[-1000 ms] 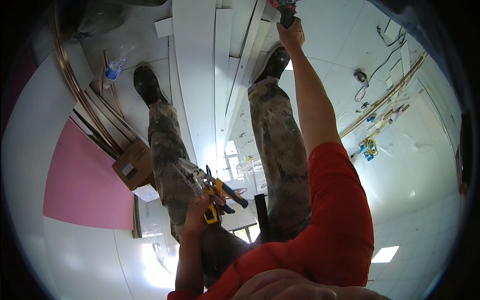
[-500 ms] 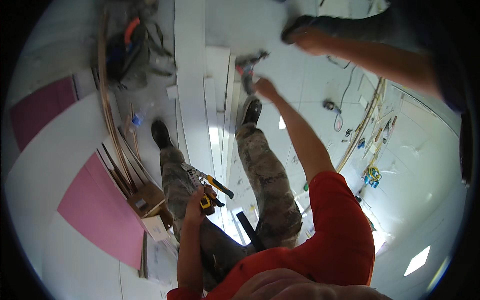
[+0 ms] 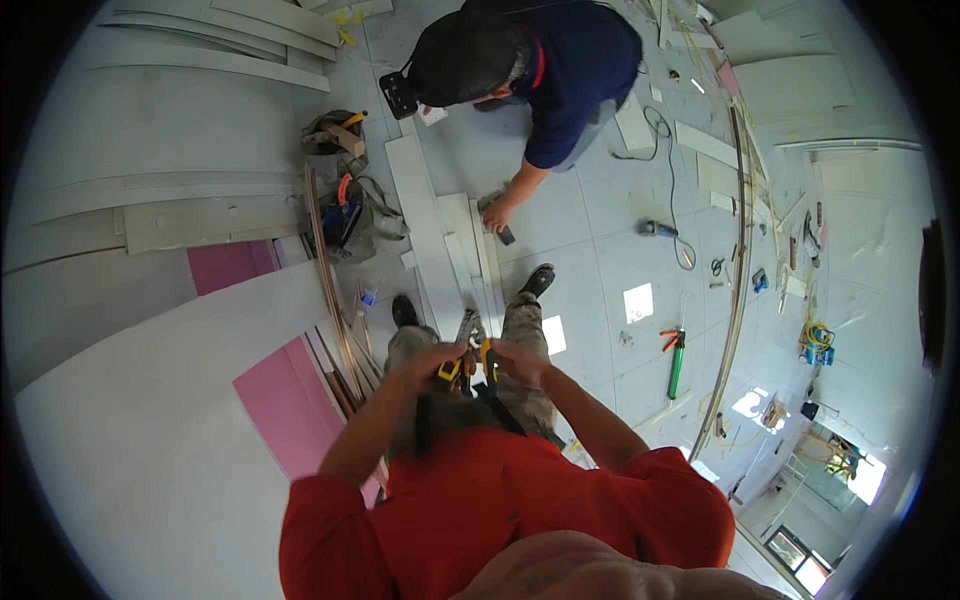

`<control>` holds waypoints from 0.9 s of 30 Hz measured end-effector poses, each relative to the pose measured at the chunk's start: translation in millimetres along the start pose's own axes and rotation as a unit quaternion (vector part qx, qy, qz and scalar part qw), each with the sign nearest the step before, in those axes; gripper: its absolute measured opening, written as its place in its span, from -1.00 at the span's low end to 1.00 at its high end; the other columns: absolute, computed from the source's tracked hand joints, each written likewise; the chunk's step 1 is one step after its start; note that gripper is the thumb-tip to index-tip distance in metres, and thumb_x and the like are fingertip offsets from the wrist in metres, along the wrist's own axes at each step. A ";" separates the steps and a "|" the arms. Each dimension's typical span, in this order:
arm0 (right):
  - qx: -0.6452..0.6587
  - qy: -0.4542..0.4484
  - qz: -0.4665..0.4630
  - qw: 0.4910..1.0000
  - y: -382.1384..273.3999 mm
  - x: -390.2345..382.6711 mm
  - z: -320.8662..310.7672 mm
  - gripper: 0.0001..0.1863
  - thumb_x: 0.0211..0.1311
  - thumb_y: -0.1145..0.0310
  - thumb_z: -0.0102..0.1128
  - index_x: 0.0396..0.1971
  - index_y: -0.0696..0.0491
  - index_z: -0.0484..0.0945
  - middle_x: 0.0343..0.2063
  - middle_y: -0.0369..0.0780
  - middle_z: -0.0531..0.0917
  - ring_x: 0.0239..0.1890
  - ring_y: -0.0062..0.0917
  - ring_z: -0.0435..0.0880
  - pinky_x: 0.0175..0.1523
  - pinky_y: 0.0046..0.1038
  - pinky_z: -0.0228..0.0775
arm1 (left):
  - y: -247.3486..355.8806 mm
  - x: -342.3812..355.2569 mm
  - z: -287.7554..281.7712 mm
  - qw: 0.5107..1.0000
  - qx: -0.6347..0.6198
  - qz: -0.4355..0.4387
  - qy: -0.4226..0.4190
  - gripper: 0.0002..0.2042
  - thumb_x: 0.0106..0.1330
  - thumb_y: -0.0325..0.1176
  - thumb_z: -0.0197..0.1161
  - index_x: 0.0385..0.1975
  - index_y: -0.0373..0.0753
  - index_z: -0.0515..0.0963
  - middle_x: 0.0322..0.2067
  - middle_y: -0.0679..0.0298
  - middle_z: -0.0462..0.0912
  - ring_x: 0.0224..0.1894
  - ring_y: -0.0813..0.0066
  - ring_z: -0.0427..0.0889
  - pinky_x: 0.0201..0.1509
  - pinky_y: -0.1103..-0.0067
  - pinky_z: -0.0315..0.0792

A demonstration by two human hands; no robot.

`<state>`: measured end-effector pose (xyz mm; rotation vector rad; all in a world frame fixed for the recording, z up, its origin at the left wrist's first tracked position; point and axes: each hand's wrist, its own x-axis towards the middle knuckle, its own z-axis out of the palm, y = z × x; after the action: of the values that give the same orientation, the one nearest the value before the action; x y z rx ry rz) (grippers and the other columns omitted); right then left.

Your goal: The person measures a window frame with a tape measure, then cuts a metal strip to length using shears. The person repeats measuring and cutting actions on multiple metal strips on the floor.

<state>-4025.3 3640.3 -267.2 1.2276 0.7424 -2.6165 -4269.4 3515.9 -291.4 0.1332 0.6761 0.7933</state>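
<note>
A person in a red shirt (image 3: 490,500) and camouflage trousers (image 3: 524,330) stood over a light tiled floor, both bare hands brought together at the centre of the frame. The left hand (image 3: 438,362) was closed around a pair of snips (image 3: 489,360) with yellow-and-black handles, their silver head pointing toward the top of the frame. A yellow-and-black case (image 3: 449,371), apparently a tape measure, showed just beneath the same hand. The right hand (image 3: 517,362) met the snips at the yellow handle, its fingers bent; whether they gripped it or only touched it could not be told.

Long white panels (image 3: 412,180) lay between the person's dark shoes and stretched toward the top of the frame. There, a co-worker in a navy shirt (image 3: 590,75) bent low, one hand (image 3: 497,214) on a dark tool (image 3: 506,236) beside the panels.

An open bag (image 3: 350,215) sat on the floor at upper left of centre, near long brown strips (image 3: 322,260). A pink board (image 3: 290,405) leaned at lower left. Right of centre lay a green caulking gun (image 3: 677,368) and, above it, a corded tool (image 3: 655,229).
</note>
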 end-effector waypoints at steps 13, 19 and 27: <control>0.225 0.043 -0.253 0.940 -23.9 -196.7 -105.4 -0.50 0.57 -0.06 0.11 0.11 0.10 0.52 -0.40 -0.28 0.65 -0.28 -0.48 0.62 -0.10 -0.44 0.44 | 60.4 178.6 253.2 0.949 0.228 -0.184 -0.118 -0.47 0.61 0.18 0.10 -0.23 -0.23 0.71 -0.17 0.29 0.74 -0.15 0.51 0.67 -0.08 0.55 0.57; 0.212 0.163 -0.354 0.896 -57.7 -318.2 -217.4 -0.36 0.66 -0.08 -0.07 0.46 0.09 0.38 -0.24 -0.27 0.68 -0.27 -0.52 0.58 -0.11 -0.41 0.41 | 19.9 327.0 361.9 0.931 0.286 -0.191 -0.121 -0.47 0.61 0.15 0.12 -0.14 -0.26 0.74 -0.05 0.24 0.75 -0.09 0.52 0.65 0.02 0.53 0.53; 0.304 0.280 -0.465 0.783 26.6 -465.9 -307.5 -0.78 0.56 0.26 0.19 -0.01 0.07 0.48 -0.35 -0.35 0.53 -0.33 -0.61 0.45 -0.15 -0.44 0.37 | -84.1 462.6 529.4 0.881 0.321 -0.256 -0.237 -0.56 0.63 0.02 0.12 -0.03 -0.29 0.71 -0.08 0.25 0.76 -0.07 0.46 0.68 0.02 0.52 0.55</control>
<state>-3504.4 3739.9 -91.0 2.4123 0.7166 -3.4619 -3663.1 3849.9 -142.3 0.7023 0.4473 -0.0131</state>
